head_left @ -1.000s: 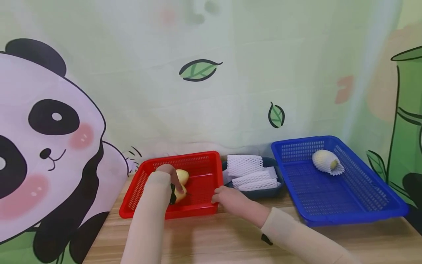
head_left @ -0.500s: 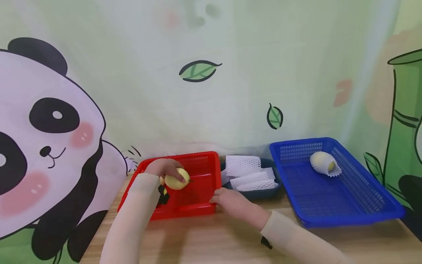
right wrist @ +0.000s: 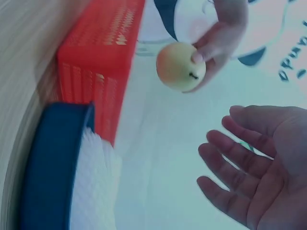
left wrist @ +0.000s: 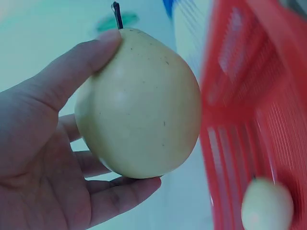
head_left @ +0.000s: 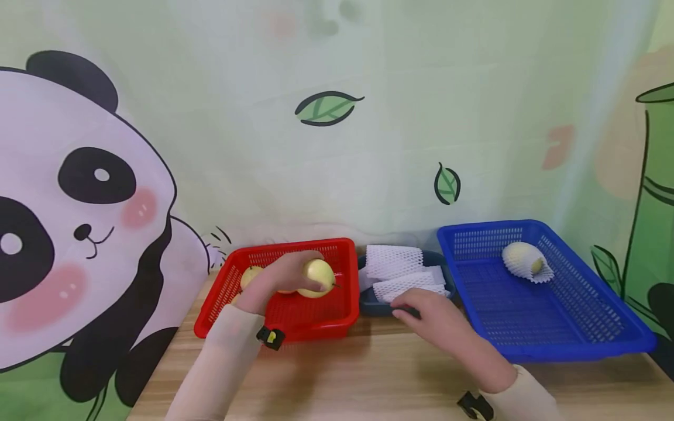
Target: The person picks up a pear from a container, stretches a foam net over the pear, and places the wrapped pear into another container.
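Since the pear is up above the right half of the red basket with its stem poking out, I'd say the thing to get right here is a gentle hold. The left hand has it gripped, thumb up by the stem and fingertips against the other side, which looks solid to me. I wouldn't squeeze harder, because that skin probably bruises easily, and I'd mind the stem near the rim. The right hand holds nothing, fingers loose and spread near the front of the dark teal tub, so it's handy for support. Other pears sit in the red basket, and white foam nets are piled in the tub just beside it. Further right, a netted pear lies in the blue basket. All of that is on a light wood-grain table, pushed up near a pale green backdrop with a big cartoon panda on the left and leaves printed across it.
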Demonstrator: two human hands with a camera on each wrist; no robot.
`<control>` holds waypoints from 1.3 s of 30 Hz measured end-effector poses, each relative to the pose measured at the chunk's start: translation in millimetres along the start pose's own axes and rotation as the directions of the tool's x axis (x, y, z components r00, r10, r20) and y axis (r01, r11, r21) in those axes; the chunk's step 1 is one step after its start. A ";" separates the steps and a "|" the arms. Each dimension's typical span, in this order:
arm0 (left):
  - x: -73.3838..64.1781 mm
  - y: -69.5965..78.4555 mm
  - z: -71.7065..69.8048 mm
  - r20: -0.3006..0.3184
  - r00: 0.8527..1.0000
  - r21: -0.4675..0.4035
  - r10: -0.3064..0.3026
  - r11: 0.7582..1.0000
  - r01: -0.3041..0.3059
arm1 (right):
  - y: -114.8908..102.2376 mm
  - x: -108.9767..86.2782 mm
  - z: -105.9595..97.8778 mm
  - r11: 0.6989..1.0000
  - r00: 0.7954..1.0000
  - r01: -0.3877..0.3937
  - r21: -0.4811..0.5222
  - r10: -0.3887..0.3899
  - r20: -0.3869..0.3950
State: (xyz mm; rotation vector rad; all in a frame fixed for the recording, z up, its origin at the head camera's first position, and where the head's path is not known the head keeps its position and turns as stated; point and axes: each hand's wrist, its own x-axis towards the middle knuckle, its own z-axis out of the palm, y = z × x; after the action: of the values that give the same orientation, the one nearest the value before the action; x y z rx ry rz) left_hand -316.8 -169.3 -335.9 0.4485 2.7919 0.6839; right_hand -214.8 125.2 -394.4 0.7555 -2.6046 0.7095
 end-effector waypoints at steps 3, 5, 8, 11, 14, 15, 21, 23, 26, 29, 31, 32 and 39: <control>-8.7 21.2 10.1 -0.025 0.999 0.000 0.041 0.999 -0.041 | 3.6 -16.8 -11.1 0.994 0.992 -0.100 0.036 0.103 -0.067; -13.7 32.5 19.3 -0.024 0.997 -0.015 0.077 0.997 -0.077 | 6.1 -27.0 -15.8 0.988 0.984 -0.141 0.056 0.146 -0.102; -20.4 45.1 34.6 -0.019 0.989 -0.022 0.146 0.989 -0.147 | 9.4 -38.8 -20.5 0.984 0.975 -0.164 0.074 0.174 -0.141; -24.0 54.7 51.2 0.005 0.976 -0.013 0.218 0.976 -0.218 | 11.4 -47.7 -24.1 0.978 0.968 -0.192 0.075 0.202 -0.148; -24.0 62.1 68.1 0.039 0.956 -0.021 0.292 0.956 -0.291 | 13.3 -55.8 -26.8 0.969 0.957 -0.234 0.078 0.244 -0.157; -23.3 63.8 74.2 0.054 0.946 -0.027 0.319 0.948 -0.318 | 14.2 -58.4 -27.2 0.966 0.952 -0.246 0.080 0.256 -0.168; -19.7 69.2 110.4 0.181 0.868 0.000 0.462 0.883 -0.470 | 23.0 -69.2 -25.8 0.962 0.930 -0.265 0.068 0.274 -0.245; -18.8 69.8 121.8 0.228 0.848 0.022 0.479 0.868 -0.496 | 25.7 -70.6 -24.7 0.964 0.931 -0.259 0.064 0.267 -0.248; -16.6 69.9 138.8 0.277 0.825 0.072 0.492 0.846 -0.528 | 28.3 -72.4 -23.0 0.965 0.936 -0.254 0.062 0.261 -0.238; -13.6 68.6 155.9 0.282 0.805 0.140 0.522 0.808 -0.573 | 29.1 -74.5 -22.3 0.967 0.939 -0.247 0.058 0.254 -0.233; -10.5 68.2 165.2 0.276 0.792 0.183 0.544 0.779 -0.599 | 29.5 -75.9 -22.0 0.966 0.939 -0.252 0.055 0.258 -0.226; -9.2 68.2 168.9 0.271 0.785 0.202 0.557 0.765 -0.612 | 29.8 -76.6 -21.6 0.966 0.940 -0.254 0.051 0.259 -0.222; -4.5 69.3 176.7 0.289 0.782 0.217 0.552 0.758 -0.615 | 31.3 -81.0 -18.6 0.963 0.941 -0.265 0.058 0.271 -0.204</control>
State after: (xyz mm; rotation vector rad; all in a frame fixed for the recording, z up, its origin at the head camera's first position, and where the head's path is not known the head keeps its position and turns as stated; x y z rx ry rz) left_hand -244.5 -40.0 -454.6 1.4194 2.5360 0.2740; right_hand -164.4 191.0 -426.4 0.3127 -2.5293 0.8557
